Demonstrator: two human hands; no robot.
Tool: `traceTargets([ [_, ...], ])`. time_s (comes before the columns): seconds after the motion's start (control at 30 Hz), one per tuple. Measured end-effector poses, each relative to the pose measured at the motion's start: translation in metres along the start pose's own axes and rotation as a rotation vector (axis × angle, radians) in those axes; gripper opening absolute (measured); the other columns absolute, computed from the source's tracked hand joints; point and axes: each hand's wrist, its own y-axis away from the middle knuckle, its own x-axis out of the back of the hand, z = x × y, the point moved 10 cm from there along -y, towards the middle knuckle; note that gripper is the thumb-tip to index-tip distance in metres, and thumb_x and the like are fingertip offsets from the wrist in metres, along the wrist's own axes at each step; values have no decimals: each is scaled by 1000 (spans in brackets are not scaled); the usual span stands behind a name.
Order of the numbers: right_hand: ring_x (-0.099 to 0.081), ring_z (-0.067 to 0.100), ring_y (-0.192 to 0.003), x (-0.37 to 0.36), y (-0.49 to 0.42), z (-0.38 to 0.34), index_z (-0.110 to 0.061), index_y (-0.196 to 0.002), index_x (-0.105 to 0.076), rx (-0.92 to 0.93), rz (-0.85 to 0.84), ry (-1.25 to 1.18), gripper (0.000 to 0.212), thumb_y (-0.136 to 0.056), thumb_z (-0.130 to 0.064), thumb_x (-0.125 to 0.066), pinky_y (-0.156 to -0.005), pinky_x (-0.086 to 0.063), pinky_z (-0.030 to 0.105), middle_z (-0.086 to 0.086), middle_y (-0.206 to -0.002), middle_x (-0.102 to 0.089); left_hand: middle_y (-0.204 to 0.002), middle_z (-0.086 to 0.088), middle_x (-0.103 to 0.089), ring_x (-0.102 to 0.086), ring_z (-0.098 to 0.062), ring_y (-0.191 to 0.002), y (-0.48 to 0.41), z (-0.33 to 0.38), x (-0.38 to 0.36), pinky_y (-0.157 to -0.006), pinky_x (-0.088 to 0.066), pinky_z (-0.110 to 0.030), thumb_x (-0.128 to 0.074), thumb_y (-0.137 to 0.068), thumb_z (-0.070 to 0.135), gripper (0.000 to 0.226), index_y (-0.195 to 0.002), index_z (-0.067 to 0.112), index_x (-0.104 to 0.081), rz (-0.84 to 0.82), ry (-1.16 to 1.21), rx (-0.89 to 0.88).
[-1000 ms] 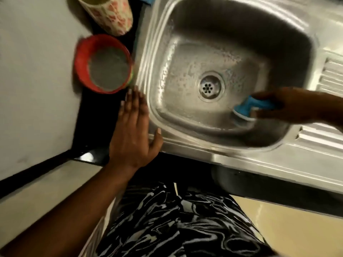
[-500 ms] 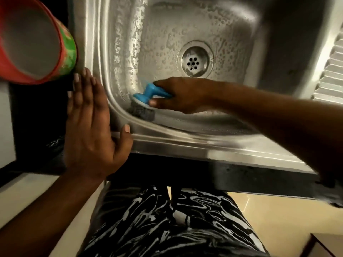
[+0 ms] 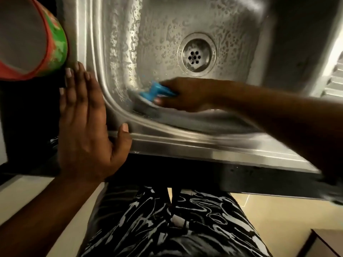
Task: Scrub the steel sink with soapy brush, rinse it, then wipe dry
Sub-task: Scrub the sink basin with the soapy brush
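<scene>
right hand (image 3: 185, 94) fingers (image 3: 168, 82) grip brush (image 3: 148, 97).

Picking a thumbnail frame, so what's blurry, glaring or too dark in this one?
Head view: the brush and the right hand gripping it are motion-blurred, likewise the sink rim lower right; the left hand and drain look sharp; light is dim and warm, with glare on the sink's left wall and shadow on its right; wide-angle lens bends the rim.

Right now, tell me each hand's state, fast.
Left hand: open, fingers straight, flat against the sink rim.
Right hand: closed on the blue brush, down in the sink.
</scene>
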Motion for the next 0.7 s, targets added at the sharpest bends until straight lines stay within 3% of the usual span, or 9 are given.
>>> traceTargets([
  [0.1, -54, -13, -64, -1, -22, -37, -31, -115, -57, 73, 28, 28, 31, -102, -57, -47, -57, -37, 9, -18, -81, -55, -170, -34, -14, -11, -47, -160, 0, 0, -1, -130, -12, -61, -52, -96, 33, 88, -160, -15, -17, 0, -6, -2],
  [0.2, -54, -4, -74, -1, 33, 46, -31, -120, -58, -150, -130, 168, 30, -101, -53, -50, -66, -39, 16, -13, -96, -63, -170, -34, -13, -9, -47, -161, -1, -1, -2, -131, -9, -58, -52, -95, 33, 89, -160, -15, -17, -9, -4, -7],
  [0.33, -65, 14, -94, 22, 112, 144, -41, -127, -59, -458, -240, 522, 73, -78, -92, -42, -90, -52, 36, -6, -109, -69, -170, -34, -12, -9, -48, -160, -1, -1, -2, -131, -9, -59, -52, -94, 33, 89, -160, -16, -16, -14, 11, -8],
  [0.4, -64, 11, -90, 20, 93, 138, -36, -125, -62, -458, -274, 477, 66, -83, -85, -45, -84, -51, 28, -7, -102, -69, -170, -34, -12, -9, -48, -160, -1, 0, -3, -130, -10, -61, -51, -95, 33, 88, -160, -16, -16, -22, 10, -7],
  [0.47, -64, 5, -87, 6, 56, 109, -30, -126, -65, -278, -209, 301, 40, -98, -57, -55, -79, -50, 21, -10, -100, -69, -169, -35, -14, -10, -49, -160, -1, 1, -1, -129, -13, -63, -52, -96, 32, 88, -160, -16, -17, -18, 8, -11],
  [0.57, -50, -16, -124, -7, 62, 26, -53, -143, -49, 135, -54, -316, 49, -97, -71, -49, -106, -49, 38, -29, -144, -52, -169, -35, -14, -10, -48, -160, 0, 0, -1, -128, -14, -64, -53, -95, 32, 88, -160, -16, -17, -17, 8, -6],
  [0.6, -39, -24, -127, -27, 55, 1, -53, -148, -43, 180, -191, -554, 57, -95, -77, -43, -110, -45, 44, -31, -151, -43, -169, -35, -14, -9, -48, -160, -1, 0, -1, -128, -14, -64, -53, -95, 32, 88, -160, -16, -17, -19, 9, -3],
  [0.63, -40, -30, -119, -25, 47, -16, -47, -147, -46, 287, -150, -544, 63, -94, -79, -41, -111, -46, 41, -24, -149, -47, -169, -35, -13, -9, -47, -161, -1, 0, -1, -128, -14, -64, -53, -94, 31, 89, -160, -16, -17, -19, 7, -3],
  [0.7, -60, -14, -87, -32, 34, -15, -32, -128, -59, 465, -87, 36, 48, -97, -68, -51, -80, -51, 18, -4, -118, -66, -170, -33, -13, -9, -47, -161, -1, 0, -2, -129, -13, -63, -55, -93, 31, 90, -160, -16, -17, -23, 0, -4],
])
